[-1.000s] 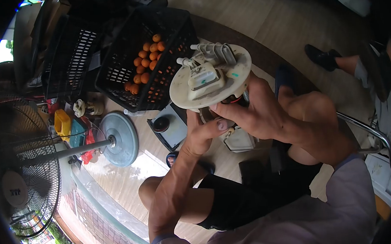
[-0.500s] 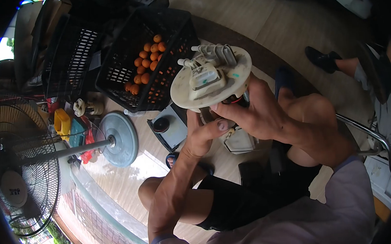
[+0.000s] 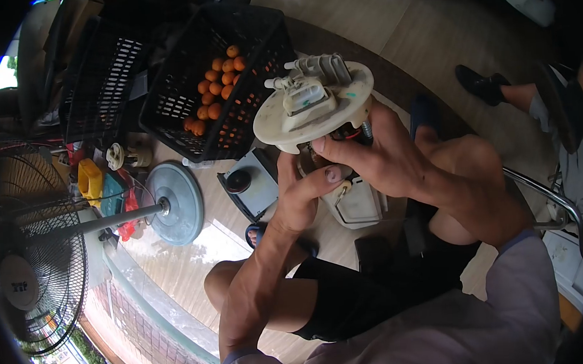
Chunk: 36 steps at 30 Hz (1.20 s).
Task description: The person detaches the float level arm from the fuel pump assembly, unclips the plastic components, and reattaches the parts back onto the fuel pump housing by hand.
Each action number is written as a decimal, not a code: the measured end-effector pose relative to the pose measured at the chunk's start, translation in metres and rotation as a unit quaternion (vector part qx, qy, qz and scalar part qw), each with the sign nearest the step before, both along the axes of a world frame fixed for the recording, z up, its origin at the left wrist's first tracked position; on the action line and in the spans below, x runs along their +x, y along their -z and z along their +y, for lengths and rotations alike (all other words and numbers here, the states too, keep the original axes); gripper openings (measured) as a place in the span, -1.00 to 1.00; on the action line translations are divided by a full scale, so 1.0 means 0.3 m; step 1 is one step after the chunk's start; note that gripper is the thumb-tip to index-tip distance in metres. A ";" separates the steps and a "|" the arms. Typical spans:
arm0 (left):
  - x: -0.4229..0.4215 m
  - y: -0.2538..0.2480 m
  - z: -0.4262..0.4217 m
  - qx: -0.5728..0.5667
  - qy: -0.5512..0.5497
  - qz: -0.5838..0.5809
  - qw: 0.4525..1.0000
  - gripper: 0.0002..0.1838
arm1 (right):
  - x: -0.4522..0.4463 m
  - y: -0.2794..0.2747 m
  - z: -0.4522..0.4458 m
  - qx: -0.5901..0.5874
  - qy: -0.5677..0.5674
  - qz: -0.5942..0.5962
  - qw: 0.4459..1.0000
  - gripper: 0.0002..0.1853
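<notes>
A fuel pump module [image 3: 284, 126] with a round off-white flange, pipe stubs and a connector on top is held up before me. My left hand [image 3: 300, 196] is closed around its lower body, thumb pointing right across the front. On the other side, my right hand [image 3: 388, 158] wraps the module just under the flange, its thumb pressed near the rim. A metal spring and a bit of red wire show beside the right fingers. Beneath the hands hangs the pale plastic lower part [image 3: 357, 208]. Most fingertips are hidden behind the body.
A black crate [image 3: 218, 146] of oranges stands ahead, left of the module. Left are a standing fan [image 3: 31, 281] with a round base [image 3: 177, 203] and a yellow container [image 3: 90, 182]. A grey tray [image 3: 258, 184] lies on the floor. Another person's foot [image 3: 481, 84] is at right.
The module has tilted slightly, so more of the underside of its flange and its lower part shows. Both hands keep their hold, with the thumbs shifted a little.
</notes>
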<state>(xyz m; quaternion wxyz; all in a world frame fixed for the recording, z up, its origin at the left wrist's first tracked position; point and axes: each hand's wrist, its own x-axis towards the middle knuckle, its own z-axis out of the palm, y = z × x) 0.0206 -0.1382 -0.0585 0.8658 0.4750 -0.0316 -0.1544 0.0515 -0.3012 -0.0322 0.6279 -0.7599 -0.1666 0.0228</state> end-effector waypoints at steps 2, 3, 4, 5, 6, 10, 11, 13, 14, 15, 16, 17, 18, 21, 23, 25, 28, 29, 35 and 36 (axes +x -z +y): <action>-0.003 0.001 0.001 0.003 -0.006 0.004 1.000 -0.15 | 0.000 0.004 0.004 0.003 0.002 0.013 1.000 -0.40; -0.002 0.000 0.004 0.010 -0.007 0.006 1.000 -0.15 | 0.002 0.003 0.007 0.012 0.001 0.021 1.000 -0.40; 0.001 -0.002 0.009 0.016 -0.006 0.009 1.000 -0.16 | 0.005 -0.004 0.012 0.021 0.001 0.029 0.999 -0.40; 0.002 -0.005 0.011 0.022 -0.005 0.011 1.000 -0.17 | 0.006 -0.011 0.013 0.029 0.002 0.037 0.999 -0.40; 0.001 -0.009 0.008 0.042 0.000 0.018 0.999 -0.09 | 0.006 -0.017 0.009 0.025 -0.004 0.053 0.998 -0.40; -0.005 -0.026 0.013 0.086 0.014 0.030 0.996 0.07 | 0.004 -0.019 0.014 0.024 -0.014 0.069 0.997 -0.39; -0.005 -0.027 0.016 0.087 0.017 0.030 0.996 0.07 | 0.005 -0.016 0.017 0.027 -0.013 0.061 0.998 -0.39; -0.010 -0.030 0.014 0.087 0.009 0.039 0.995 0.07 | 0.001 -0.018 0.021 0.032 -0.013 0.070 0.997 -0.40; -0.011 -0.029 0.013 0.087 0.005 0.042 0.995 0.08 | 0.001 -0.019 0.021 0.034 -0.013 0.073 0.997 -0.41; -0.011 -0.029 0.013 0.086 0.005 0.042 0.995 0.08 | 0.001 -0.018 0.022 0.035 -0.016 0.075 0.996 -0.42; -0.011 -0.028 0.013 0.085 0.005 0.042 0.995 0.08 | 0.002 -0.016 0.021 0.036 -0.020 0.077 0.996 -0.42; -0.010 -0.028 0.013 0.084 0.005 0.042 0.996 0.08 | 0.003 -0.015 0.020 0.037 -0.023 0.079 0.996 -0.43; -0.009 -0.027 0.013 0.085 0.007 0.038 0.996 0.07 | 0.004 -0.015 0.018 0.035 -0.022 0.081 0.996 -0.43; -0.006 -0.025 0.012 0.084 0.011 0.031 0.996 0.06 | 0.002 -0.016 0.014 0.029 -0.017 0.081 0.996 -0.43; -0.004 -0.022 0.012 0.080 0.015 0.032 0.996 0.05 | 0.001 -0.022 0.013 0.028 -0.010 0.076 0.997 -0.42; -0.001 -0.018 0.013 0.080 0.016 0.027 0.996 0.04 | 0.002 -0.022 0.011 0.035 -0.013 0.086 0.996 -0.41; -0.004 -0.010 0.006 0.036 -0.002 -0.004 0.999 -0.11 | 0.000 -0.029 0.005 0.033 -0.024 0.098 0.994 -0.40; -0.005 -0.009 0.003 0.014 -0.011 -0.019 1.000 -0.19 | 0.000 -0.033 0.002 0.030 -0.030 0.100 0.994 -0.40; -0.001 -0.024 0.005 0.021 -0.011 -0.044 0.999 -0.22 | -0.007 -0.050 -0.010 0.034 -0.039 0.085 0.995 -0.43; -0.001 -0.020 0.006 0.025 -0.009 -0.046 0.999 -0.22 | -0.009 -0.049 -0.012 0.031 -0.039 0.080 0.996 -0.44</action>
